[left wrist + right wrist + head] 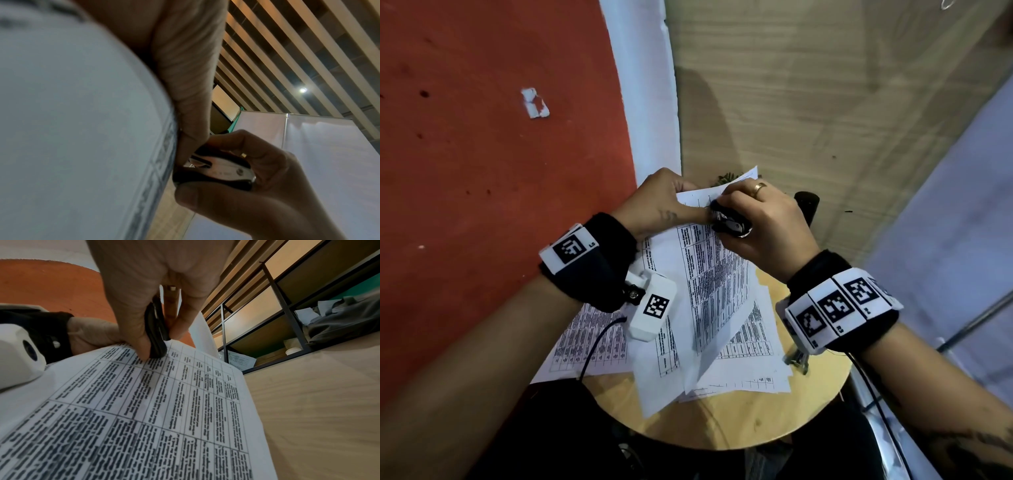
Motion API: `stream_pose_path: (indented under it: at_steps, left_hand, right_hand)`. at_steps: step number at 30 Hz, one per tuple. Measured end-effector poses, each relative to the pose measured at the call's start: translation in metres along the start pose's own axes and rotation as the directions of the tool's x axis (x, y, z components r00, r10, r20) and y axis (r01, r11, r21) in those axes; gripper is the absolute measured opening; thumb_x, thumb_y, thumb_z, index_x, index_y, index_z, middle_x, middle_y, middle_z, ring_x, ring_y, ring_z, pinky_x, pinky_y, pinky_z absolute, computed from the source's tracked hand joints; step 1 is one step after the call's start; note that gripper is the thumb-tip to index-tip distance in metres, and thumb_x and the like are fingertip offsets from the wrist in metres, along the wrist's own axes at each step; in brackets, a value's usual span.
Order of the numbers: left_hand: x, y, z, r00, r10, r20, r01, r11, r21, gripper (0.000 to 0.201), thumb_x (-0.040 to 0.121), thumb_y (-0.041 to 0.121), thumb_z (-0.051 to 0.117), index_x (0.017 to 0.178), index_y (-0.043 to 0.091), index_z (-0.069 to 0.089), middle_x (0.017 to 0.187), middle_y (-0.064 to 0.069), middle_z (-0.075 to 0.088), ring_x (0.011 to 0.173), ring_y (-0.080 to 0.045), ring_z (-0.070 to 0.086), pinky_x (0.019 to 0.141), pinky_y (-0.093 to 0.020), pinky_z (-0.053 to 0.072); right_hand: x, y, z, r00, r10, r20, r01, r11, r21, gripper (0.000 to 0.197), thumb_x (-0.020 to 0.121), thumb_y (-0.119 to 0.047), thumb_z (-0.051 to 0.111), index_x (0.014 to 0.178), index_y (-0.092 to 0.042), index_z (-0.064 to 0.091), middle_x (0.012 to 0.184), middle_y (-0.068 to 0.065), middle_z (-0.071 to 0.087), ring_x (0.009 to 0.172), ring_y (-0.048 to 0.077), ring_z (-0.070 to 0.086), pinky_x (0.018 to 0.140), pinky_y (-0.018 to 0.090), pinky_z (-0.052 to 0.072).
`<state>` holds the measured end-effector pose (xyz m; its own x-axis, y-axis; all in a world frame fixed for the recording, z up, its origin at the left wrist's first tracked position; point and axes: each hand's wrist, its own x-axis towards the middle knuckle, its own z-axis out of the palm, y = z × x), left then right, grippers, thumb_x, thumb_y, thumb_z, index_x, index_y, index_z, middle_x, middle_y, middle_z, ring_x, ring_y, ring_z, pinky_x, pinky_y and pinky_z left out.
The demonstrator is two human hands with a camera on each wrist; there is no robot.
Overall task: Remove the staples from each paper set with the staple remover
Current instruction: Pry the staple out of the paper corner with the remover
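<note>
A stapled paper set (709, 274) printed with tables is lifted above the round wooden table (739, 421). My left hand (664, 202) pinches its far top corner, thumb on the page. My right hand (760, 222) squeezes a black and chrome staple remover (729, 224) against that corner. In the left wrist view the staple remover (218, 170) has its jaws at the paper edge (82, 129). The right wrist view shows the staple remover (157, 331) pressed on the printed sheet (164, 410). The staple itself is hidden.
More printed sheets (750, 342) lie fanned over the table, some overhanging its left edge. A stapler (799, 359) sits near the table's right side. A black cylinder (806, 202) stands beyond my right hand. Red floor (500, 171) lies left, a wood-grain wall (825, 102) ahead.
</note>
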<state>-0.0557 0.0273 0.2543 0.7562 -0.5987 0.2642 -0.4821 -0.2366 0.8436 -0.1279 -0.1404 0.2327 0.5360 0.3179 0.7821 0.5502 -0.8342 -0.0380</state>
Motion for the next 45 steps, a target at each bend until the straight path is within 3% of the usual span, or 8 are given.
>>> stream_pose_path:
  at_steps: [5, 11, 19, 26, 33, 38, 42, 45]
  left_hand:
    - [-0.001, 0.002, -0.003, 1.0, -0.003, 0.004, 0.003, 1.0, -0.003, 0.014, 0.068, 0.009, 0.082, 0.068, 0.019, 0.072, 0.061, 0.006, 0.062, 0.055, 0.0, 0.05, 0.054, -0.018, 0.038]
    - [-0.002, 0.004, -0.003, 0.999, -0.029, 0.016, 0.029, 1.0, -0.001, 0.012, 0.064, 0.017, 0.08, 0.072, 0.014, 0.071, 0.067, -0.003, 0.06, 0.062, -0.007, 0.049, 0.056, -0.021, 0.037]
    - [-0.006, 0.005, -0.007, 0.996, -0.03, 0.079, 0.04, 0.99, -0.135, 0.016, 0.073, 0.003, 0.073, 0.077, 0.018, 0.073, 0.069, 0.01, 0.071, 0.065, 0.0, 0.061, 0.065, -0.014, 0.049]
    - [-0.008, 0.006, -0.006, 0.996, -0.014, 0.087, 0.031, 0.981, -0.189, 0.032, 0.077, -0.003, 0.068, 0.062, 0.025, 0.075, 0.065, 0.011, 0.07, 0.061, 0.002, 0.062, 0.061, -0.012, 0.047]
    - [-0.007, 0.002, -0.005, 1.0, -0.023, 0.0, 0.022, 0.992, -0.128, 0.034, 0.078, -0.001, 0.07, 0.057, 0.025, 0.072, 0.056, 0.013, 0.065, 0.053, 0.004, 0.055, 0.054, -0.01, 0.041]
    - [-0.009, -0.006, -0.006, 0.991, -0.071, -0.111, 0.062, 0.994, -0.086, 0.014, 0.076, 0.003, 0.074, 0.074, 0.017, 0.071, 0.057, 0.012, 0.068, 0.051, 0.0, 0.059, 0.054, -0.011, 0.045]
    - [-0.007, -0.009, -0.014, 0.984, -0.081, -0.156, 0.078, 0.997, -0.021, 0.014, 0.076, 0.005, 0.075, 0.072, 0.018, 0.072, 0.059, 0.01, 0.069, 0.054, -0.004, 0.06, 0.057, -0.016, 0.047]
    - [-0.008, -0.004, -0.021, 0.993, -0.061, -0.104, 0.064, 0.998, 0.026, 0.016, 0.078, 0.005, 0.073, 0.072, 0.019, 0.07, 0.058, 0.016, 0.068, 0.053, 0.003, 0.06, 0.056, -0.011, 0.047]
  right_hand:
    - [0.002, 0.001, 0.0, 0.999, -0.038, -0.025, 0.038, 0.999, -0.001, 0.026, 0.064, -0.011, 0.072, 0.087, 0.001, 0.068, 0.087, 0.014, 0.068, 0.076, 0.036, 0.065, 0.056, 0.04, 0.055]
    - [0.003, 0.0, 0.001, 0.997, -0.057, -0.057, 0.056, 0.998, -0.016, 0.018, 0.066, -0.009, 0.071, 0.08, 0.001, 0.068, 0.082, 0.014, 0.068, 0.072, 0.035, 0.065, 0.054, 0.037, 0.054]
    - [0.0, 0.0, 0.0, 0.998, 0.049, -0.032, -0.045, 0.992, 0.114, 0.021, 0.069, -0.011, 0.073, 0.086, 0.0, 0.068, 0.086, 0.013, 0.068, 0.076, 0.033, 0.065, 0.062, 0.04, 0.054]
    - [-0.003, 0.0, -0.001, 0.98, 0.192, -0.06, -0.16, 0.926, 0.341, 0.026, 0.068, -0.009, 0.08, 0.088, 0.002, 0.069, 0.088, 0.01, 0.069, 0.081, 0.009, 0.059, 0.074, 0.008, 0.042]
    - [0.0, 0.0, -0.008, 0.95, 0.296, -0.101, -0.229, 0.878, 0.42, 0.027, 0.065, -0.011, 0.081, 0.088, -0.001, 0.071, 0.088, 0.0, 0.067, 0.082, 0.011, 0.063, 0.076, 0.021, 0.051]
    - [-0.002, 0.008, -0.01, 0.93, 0.348, -0.116, -0.297, 0.899, 0.321, 0.021, 0.066, -0.013, 0.079, 0.083, -0.005, 0.07, 0.081, 0.008, 0.07, 0.074, 0.013, 0.062, 0.069, 0.028, 0.05]
    - [-0.021, 0.017, 0.003, 0.865, 0.496, 0.076, -0.498, 0.831, 0.247, 0.028, 0.065, -0.016, 0.083, 0.088, -0.008, 0.07, 0.085, 0.006, 0.068, 0.079, 0.021, 0.063, 0.073, 0.029, 0.048]
    - [-0.033, 0.026, 0.007, 0.775, 0.601, 0.195, -0.632, 0.725, 0.275, 0.036, 0.06, -0.018, 0.087, 0.091, -0.013, 0.07, 0.101, 0.005, 0.062, 0.092, 0.013, 0.059, 0.073, 0.008, 0.04]
